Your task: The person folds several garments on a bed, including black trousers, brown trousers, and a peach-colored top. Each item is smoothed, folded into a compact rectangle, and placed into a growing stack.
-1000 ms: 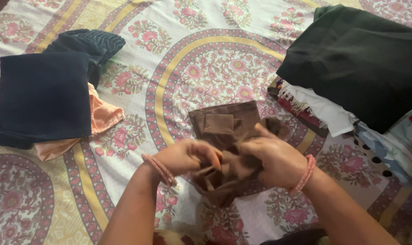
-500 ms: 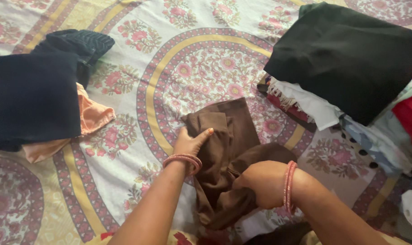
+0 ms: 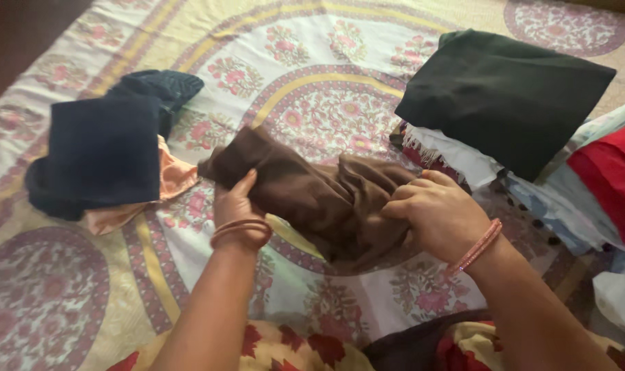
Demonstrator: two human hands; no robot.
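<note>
On the flowery bed sheet (image 3: 312, 75), two hands hold a bunched-up brown cloth (image 3: 312, 196).

Left hand (image 3: 235, 205) is closed on the cloth's left end, thumb on top. Right hand (image 3: 437, 213) has its fingers curled into the folds on the right side, though how tight is hard to see. The brown cloth sits in the middle of the sheet. A folded dark blue cloth (image 3: 103, 151) lies to the left, on a peach cloth (image 3: 171, 177). A folded black cloth (image 3: 505, 96) and a red cloth (image 3: 611, 175) lie to the right.

the crumpled garment (image 3: 312, 196) lies on the bedsheet (image 3: 326, 110), between the folded stack (image 3: 103, 151) at left and the clothes pile (image 3: 512, 96) at right.
</note>
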